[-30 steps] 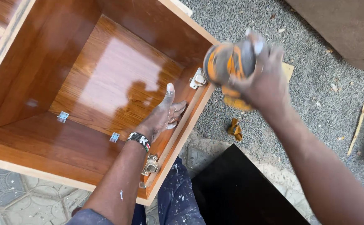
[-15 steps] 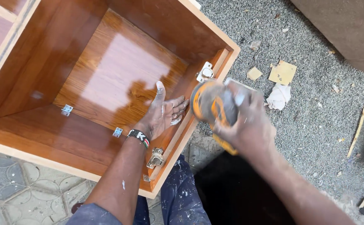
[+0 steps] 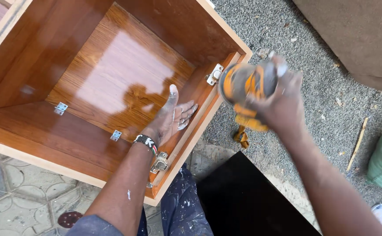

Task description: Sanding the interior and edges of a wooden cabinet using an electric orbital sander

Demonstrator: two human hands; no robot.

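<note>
We look down into an open wooden cabinet box (image 3: 112, 74), glossy reddish-brown inside, lying on its back on the ground.

Left hand (image 3: 171, 118): fingers spread flat, palm pressed against the inner face of the cabinet's right side wall. It grips nothing. A beaded black-and-white wristband (image 3: 146, 142) sits on the wrist. White dust or paint streaks the fingers.

Right hand (image 3: 278, 98): closed around an orange and black cordless drill (image 3: 247, 89), held in the air just outside the cabinet's right wall, near its far corner. The tool is motion-blurred; we cannot tell whether a bit is fitted.

On the right wall's inner face we note two metal hinge plates: one pale plate (image 3: 215, 74) at the far end, close beside the drill; one nickel hinge (image 3: 159, 163) at the near end, just below the left wrist. Two small metal brackets (image 3: 60, 107) sit where the back panel meets the near wall.

Surroundings: grey gravel ground (image 3: 313, 52) on the right, a black panel (image 3: 243, 196) at near right, a small yellow object (image 3: 241, 136) on the gravel below the drill, patterned paving (image 3: 20, 192) at near left.
</note>
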